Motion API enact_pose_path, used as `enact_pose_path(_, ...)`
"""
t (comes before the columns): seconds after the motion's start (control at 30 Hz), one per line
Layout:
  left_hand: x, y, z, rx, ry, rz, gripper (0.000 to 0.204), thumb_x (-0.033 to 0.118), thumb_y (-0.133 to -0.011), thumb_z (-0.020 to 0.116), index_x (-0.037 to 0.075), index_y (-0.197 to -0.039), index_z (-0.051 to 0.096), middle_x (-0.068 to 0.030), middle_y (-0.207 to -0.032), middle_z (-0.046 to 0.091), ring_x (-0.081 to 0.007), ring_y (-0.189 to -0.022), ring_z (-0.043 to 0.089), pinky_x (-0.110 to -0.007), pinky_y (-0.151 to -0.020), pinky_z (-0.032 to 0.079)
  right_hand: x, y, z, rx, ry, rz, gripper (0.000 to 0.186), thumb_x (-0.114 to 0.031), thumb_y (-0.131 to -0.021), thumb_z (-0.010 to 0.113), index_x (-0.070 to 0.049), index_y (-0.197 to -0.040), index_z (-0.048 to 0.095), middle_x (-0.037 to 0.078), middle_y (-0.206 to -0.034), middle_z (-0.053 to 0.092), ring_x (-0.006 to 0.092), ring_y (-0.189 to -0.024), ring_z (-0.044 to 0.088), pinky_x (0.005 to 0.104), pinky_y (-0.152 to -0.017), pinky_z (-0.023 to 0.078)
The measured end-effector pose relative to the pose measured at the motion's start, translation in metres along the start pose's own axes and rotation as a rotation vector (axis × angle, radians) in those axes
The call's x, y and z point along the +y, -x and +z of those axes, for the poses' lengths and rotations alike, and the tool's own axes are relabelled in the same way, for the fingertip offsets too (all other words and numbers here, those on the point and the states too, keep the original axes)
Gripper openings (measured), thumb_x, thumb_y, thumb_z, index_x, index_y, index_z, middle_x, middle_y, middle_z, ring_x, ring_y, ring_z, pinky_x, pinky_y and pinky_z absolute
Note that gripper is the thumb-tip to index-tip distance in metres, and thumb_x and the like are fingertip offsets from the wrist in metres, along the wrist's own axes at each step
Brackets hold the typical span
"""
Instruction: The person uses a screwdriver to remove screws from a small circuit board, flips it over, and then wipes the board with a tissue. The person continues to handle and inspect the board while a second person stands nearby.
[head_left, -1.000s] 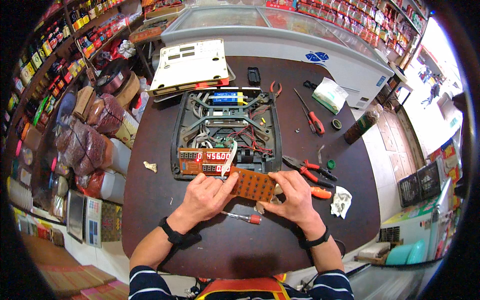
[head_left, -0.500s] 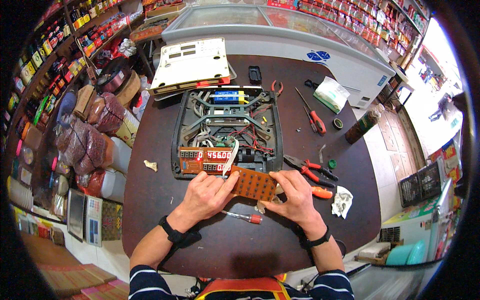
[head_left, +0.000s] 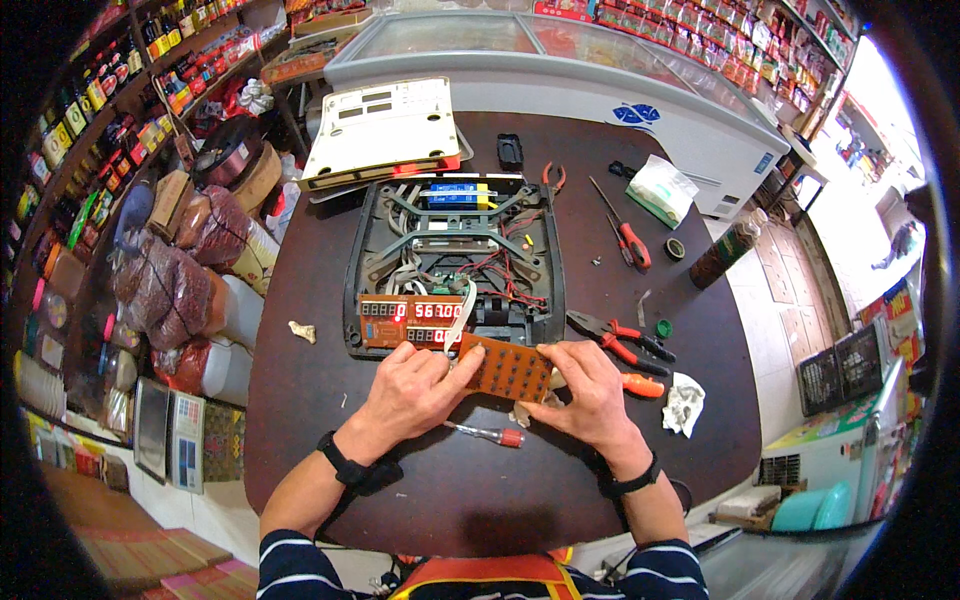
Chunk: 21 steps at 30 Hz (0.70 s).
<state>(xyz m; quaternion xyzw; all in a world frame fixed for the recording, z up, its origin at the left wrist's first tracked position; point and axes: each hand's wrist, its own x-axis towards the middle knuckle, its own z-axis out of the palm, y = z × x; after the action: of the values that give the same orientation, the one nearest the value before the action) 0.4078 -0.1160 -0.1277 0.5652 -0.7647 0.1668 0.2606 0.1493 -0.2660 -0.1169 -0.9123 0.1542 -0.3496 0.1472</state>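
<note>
An orange-brown keypad circuit board (head_left: 510, 372) with rows of small black buttons is tilted between my two hands. My left hand (head_left: 415, 392) grips its left end, the thumb resting on the button side. At the right end, my right hand (head_left: 588, 390) pinches the edge between thumb and fingers. Just beyond is a display board (head_left: 383, 328) with lit red digits, on the near side of an opened scale base (head_left: 552, 240). A white ribbon cable (head_left: 464, 308) runs down beside the display toward the keypad board. Below the boards lies a small red-ended screwdriver (head_left: 492, 434).
To the right lie pliers (head_left: 620, 340), a red-handled screwdriver (head_left: 634, 246), crumpled tissue (head_left: 684, 404) and a brown bottle (head_left: 722, 252). A white scale cover (head_left: 382, 130) sits at the far left of the dark table (head_left: 310, 450). A chest freezer (head_left: 560, 85) stands behind.
The lit red digits on the display board now read differently. My left thumb has shifted slightly on the keypad board; both hands otherwise stay in place.
</note>
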Motion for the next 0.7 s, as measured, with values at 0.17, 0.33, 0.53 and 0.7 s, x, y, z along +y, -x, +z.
enact_pose_path(0.17, 0.0029, 0.0005, 0.0019, -0.019, -0.024, -0.004, 0.057, 0.023, -0.093, 0.083, 0.016, -0.148, 0.073, 0.0006, -0.076, 0.049, -0.0188, -0.066, 0.055, -0.038, -0.068, 0.045, 0.0001, 0.0009, 0.0012, -0.004, 0.006, -0.003, 0.074, -0.025, -0.066, 0.102, -0.003, -0.131, 0.073, 0.013, -0.120, 0.073, 0.0336, -0.105, 0.072, 0.0443, -0.091, 0.061)
enact_pose_path(0.33, 0.0028, 0.0005, 0.0018, -0.026, -0.033, 0.005, 0.057, 0.022, -0.093, 0.081, 0.015, -0.149, 0.072, 0.0010, -0.076, 0.049, -0.0181, -0.066, 0.054, -0.038, -0.068, 0.044, -0.0006, 0.0010, 0.0012, 0.001, 0.005, -0.004, 0.075, -0.024, -0.065, 0.103, -0.004, -0.131, 0.072, 0.014, -0.119, 0.073, 0.0337, -0.105, 0.072, 0.0443, -0.091, 0.061)
enact_pose_path(0.53, 0.0034, 0.0000, 0.0017, -0.031, -0.064, 0.021, 0.072, 0.025, -0.079, 0.092, 0.012, -0.148, 0.072, 0.0025, -0.076, 0.052, -0.0183, -0.067, 0.055, -0.038, -0.067, 0.045, -0.0004, 0.0006, 0.0010, -0.006, -0.003, 0.007, 0.075, -0.024, -0.065, 0.102, -0.003, -0.131, 0.073, 0.013, -0.119, 0.073, 0.0336, -0.103, 0.072, 0.0443, -0.090, 0.061)
enact_pose_path(0.7, 0.0042, -0.0021, -0.0009, -0.037, -0.027, 0.015, 0.059, 0.016, -0.090, 0.077, 0.010, -0.148, 0.072, 0.0009, -0.076, 0.050, -0.0181, -0.067, 0.056, -0.037, -0.069, 0.045, 0.0000, -0.0011, 0.0011, 0.018, 0.012, -0.025, 0.078, -0.024, -0.062, 0.104, -0.002, -0.130, 0.073, 0.014, -0.116, 0.074, 0.0338, -0.099, 0.072, 0.0437, -0.087, 0.062)
